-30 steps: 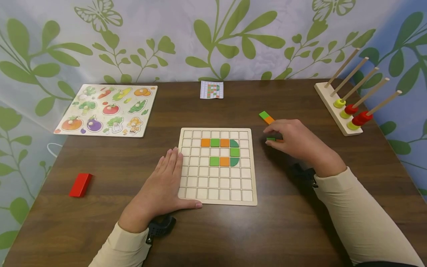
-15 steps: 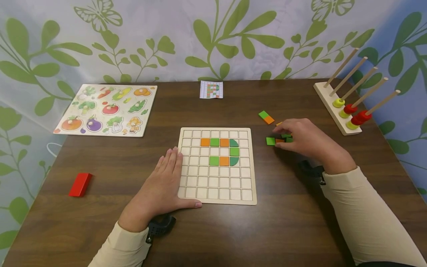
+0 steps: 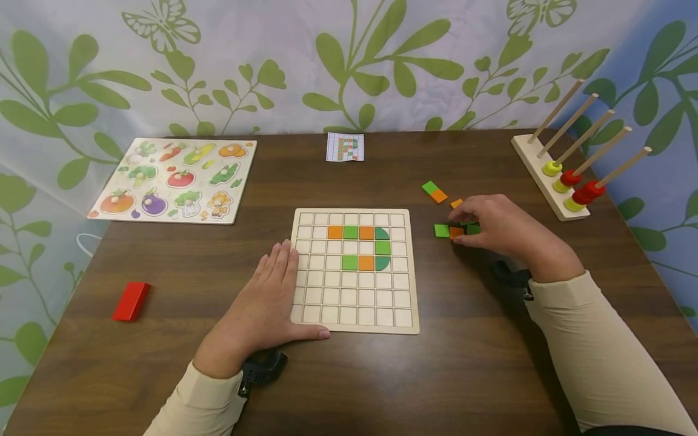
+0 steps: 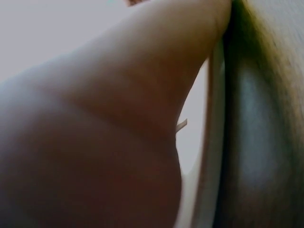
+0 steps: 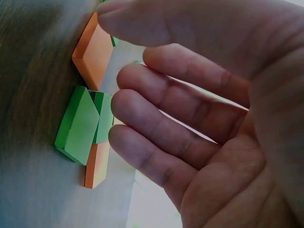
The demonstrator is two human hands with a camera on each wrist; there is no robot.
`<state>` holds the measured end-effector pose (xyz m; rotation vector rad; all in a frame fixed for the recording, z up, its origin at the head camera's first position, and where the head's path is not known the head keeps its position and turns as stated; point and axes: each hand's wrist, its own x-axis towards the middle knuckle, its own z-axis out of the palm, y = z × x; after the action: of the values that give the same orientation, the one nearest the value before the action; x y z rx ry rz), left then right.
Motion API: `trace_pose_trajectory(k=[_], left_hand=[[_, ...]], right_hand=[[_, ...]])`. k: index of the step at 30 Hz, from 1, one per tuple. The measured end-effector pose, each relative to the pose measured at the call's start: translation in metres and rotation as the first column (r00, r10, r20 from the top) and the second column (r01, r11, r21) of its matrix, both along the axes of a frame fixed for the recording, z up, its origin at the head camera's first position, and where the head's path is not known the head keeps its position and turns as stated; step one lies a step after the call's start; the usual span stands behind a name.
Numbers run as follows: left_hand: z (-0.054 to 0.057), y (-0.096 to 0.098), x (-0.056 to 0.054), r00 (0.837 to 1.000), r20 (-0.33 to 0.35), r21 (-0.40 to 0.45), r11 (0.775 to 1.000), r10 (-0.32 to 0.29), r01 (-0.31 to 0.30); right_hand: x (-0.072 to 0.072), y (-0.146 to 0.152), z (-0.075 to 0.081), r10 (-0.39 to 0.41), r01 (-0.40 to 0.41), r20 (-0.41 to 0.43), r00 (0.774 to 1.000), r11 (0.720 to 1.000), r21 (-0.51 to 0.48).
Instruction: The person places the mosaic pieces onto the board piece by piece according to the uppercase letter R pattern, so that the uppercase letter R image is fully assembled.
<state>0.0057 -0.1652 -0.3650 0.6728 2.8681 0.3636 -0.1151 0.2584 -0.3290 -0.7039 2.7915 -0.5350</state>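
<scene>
A square wooden grid board (image 3: pixel 332 297) lies mid-table, with orange and green tiles in several of its cells, among them two dark green rounded ones. My left hand (image 3: pixel 267 297) rests flat along its left edge, thumb on the near edge. My right hand (image 3: pixel 507 233) reaches over loose tiles right of the board, fingers relaxed and nothing visibly gripped. In the right wrist view the thumb overlaps an orange tile (image 5: pixel 95 54). Below it a green tile (image 5: pixel 78 128) leans against another green tile (image 5: pixel 103 118), near the fingertips. The left wrist view shows mostly blurred skin.
Behind the right hand lie touching green and orange tiles (image 3: pixel 434 192). A printed pattern card (image 3: pixel 346 147) is at the back. A vegetable puzzle (image 3: pixel 209 203) sits back left, a red block (image 3: pixel 131 301) at left. At right stands a peg stacker (image 3: pixel 537 160) with red and yellow rings.
My right hand has shifted right over the loose tiles, and more green and orange ones now show by its fingertips. The left hand and the board's tiles stay as they were.
</scene>
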Motion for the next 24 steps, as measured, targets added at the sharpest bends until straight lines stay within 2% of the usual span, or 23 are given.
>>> trace_pose_trajectory(k=[16, 24], left_hand=[[0.0010, -0.0002, 0.0007, 1.000, -0.001, 0.008, 1.000, -0.003, 0.003], [0.0003, -0.0007, 0.0004, 1.000, -0.002, 0.012, 1.000, -0.003, 0.003]], right_hand=[[-0.0021, -0.0019, -0.0019, -0.004, 0.001, 0.054, 0.999, 0.999, 0.047], [-0.0012, -0.0047, -0.0026, 0.018, -0.020, 0.027, 0.999, 0.997, 0.069]])
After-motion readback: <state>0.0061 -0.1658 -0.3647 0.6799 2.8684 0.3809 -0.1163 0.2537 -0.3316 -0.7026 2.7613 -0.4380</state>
